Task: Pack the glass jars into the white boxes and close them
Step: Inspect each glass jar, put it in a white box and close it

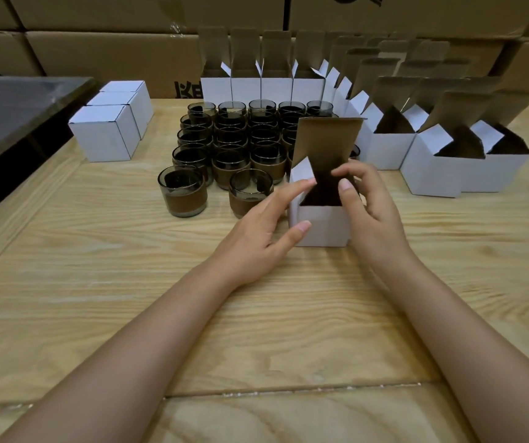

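A white box (320,225) stands in the middle of the wooden table with its brown-lined lid flap upright. My left hand (256,231) touches its left side flap with straight fingers, thumb against the front face. My right hand (375,206) curls round the box's right side, thumb pressing on the right side flap. The box's inside is dark and I cannot tell what it holds. Several dark glass jars (231,145) with brown bands stand in rows just behind and to the left of it; the nearest jar (182,195) stands a little apart.
Three shut white boxes (106,132) sit at the left. Several open white boxes (247,86) line the back, and more open boxes (435,174) curve down the right. Brown cartons (113,52) form a wall behind. A dark grey surface (17,103) borders the table (192,314) at far left.
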A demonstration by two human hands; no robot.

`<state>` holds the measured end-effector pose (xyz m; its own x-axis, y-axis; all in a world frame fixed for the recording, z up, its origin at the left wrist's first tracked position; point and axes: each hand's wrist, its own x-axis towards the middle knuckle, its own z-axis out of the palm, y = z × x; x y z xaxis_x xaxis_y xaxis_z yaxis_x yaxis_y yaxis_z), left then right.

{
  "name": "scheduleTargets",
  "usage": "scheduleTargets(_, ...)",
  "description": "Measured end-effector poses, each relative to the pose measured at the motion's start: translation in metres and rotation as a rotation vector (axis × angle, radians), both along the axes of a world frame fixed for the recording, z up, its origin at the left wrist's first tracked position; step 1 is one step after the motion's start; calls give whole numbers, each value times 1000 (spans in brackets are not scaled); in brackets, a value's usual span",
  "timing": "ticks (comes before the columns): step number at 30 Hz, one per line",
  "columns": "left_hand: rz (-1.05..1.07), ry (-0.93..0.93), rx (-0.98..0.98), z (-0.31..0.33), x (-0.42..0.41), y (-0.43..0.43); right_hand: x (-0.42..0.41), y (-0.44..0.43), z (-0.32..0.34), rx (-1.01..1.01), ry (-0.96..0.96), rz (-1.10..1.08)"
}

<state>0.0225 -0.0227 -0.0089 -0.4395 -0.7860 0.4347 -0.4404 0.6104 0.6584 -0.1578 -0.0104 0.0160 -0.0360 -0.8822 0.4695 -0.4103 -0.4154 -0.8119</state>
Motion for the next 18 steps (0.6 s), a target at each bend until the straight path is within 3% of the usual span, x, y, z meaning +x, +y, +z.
scheduleTargets(5, 9, 13, 47, -2, 0, 1, -8, -5, 4, -4, -46, -49)
scheduleTargets(13, 15, -4, 72, -2, 2, 2, -30, -7, 13, 198, -179, 136)
scheduleTargets(18, -1, 47, 70, -2, 1, 3, -33, -12, 7, 279, -436, 261)
